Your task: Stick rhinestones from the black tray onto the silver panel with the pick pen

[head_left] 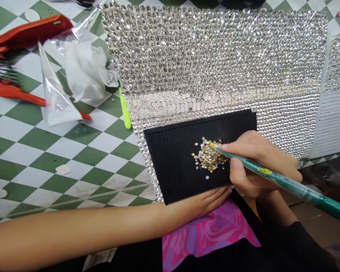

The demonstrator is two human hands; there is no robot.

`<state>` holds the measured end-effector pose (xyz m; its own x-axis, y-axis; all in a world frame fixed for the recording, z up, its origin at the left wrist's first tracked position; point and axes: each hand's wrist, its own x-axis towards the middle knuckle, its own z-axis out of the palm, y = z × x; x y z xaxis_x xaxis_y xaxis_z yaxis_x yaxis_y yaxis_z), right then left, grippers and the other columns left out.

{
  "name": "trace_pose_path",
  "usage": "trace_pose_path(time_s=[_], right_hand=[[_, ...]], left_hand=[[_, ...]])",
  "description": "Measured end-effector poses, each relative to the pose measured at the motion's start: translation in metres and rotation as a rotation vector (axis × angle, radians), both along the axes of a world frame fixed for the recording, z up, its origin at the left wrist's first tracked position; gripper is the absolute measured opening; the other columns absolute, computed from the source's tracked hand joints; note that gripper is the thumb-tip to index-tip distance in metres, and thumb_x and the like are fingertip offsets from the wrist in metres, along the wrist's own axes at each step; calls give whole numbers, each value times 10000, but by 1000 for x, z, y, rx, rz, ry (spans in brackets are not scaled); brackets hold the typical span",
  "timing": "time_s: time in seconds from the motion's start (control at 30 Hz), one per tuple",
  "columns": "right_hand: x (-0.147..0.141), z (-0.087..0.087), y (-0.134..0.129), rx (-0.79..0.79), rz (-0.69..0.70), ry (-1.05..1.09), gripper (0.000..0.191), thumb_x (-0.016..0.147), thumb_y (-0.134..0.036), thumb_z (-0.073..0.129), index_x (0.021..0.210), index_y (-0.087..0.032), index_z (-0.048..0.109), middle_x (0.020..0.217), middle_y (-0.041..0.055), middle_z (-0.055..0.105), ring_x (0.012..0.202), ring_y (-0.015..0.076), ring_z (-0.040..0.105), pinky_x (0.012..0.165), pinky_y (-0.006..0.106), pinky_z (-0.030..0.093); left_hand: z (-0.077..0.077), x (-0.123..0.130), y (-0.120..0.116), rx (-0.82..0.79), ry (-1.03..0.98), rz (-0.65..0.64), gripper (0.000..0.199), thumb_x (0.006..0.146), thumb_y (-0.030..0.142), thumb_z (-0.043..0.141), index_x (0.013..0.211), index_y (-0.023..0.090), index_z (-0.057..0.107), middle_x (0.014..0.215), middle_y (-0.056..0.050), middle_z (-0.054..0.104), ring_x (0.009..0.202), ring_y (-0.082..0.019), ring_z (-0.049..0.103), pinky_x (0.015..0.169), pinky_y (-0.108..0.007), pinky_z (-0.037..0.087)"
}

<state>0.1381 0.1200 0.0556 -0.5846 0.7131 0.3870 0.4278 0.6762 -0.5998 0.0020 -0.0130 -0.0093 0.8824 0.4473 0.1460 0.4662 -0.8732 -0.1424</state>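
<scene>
My right hand (257, 162) pinches a green pen (289, 185) with a clear sleeve. Its yellow tip is in a small heap of gold-backed rhinestones (211, 156). The heap lies on a black ridged tray (175, 162), with a few stones loose around it. Along the near edge of the tray rests my left hand (212, 202), its fingers stretched out and flat; the thumb is hidden. Beyond and under the tray spreads a large sheet covered in rows of silver rhinestones (215, 56).
Left on the green-and-white checked tabletop (102, 151) are red-handled pliers (31, 32), a clear piping bag (56, 102) with white contents, and crumpled white tissue (85, 70). A lime-green stick (125, 109) pokes from under the sheet. Another partly studded white panel (334, 121) lies at right.
</scene>
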Motion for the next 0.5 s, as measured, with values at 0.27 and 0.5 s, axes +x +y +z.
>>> trace_pose_path(time_s=[0.27, 0.5], right_hand=[[0, -4, -3, 38, -98, 57, 344, 736, -50, 584, 1017, -222, 682, 697, -8, 638, 582, 149, 558, 516, 325, 466], [-2, 0, -3, 6, -114, 40, 246, 775, -41, 570, 954, -151, 697, 715, 15, 660, 613, 139, 581, 553, 316, 485]], left_hand=[[10, -6, 8, 15, 98, -57, 614, 933, 148, 194, 1537, 164, 304, 1596, -31, 347, 1453, -90, 348, 1239, -251, 266], [18, -4, 8, 135, 269, -109, 641, 932, 156, 163, 1570, 197, 206, 1629, -46, 271, 1473, -127, 292, 1245, -289, 269]])
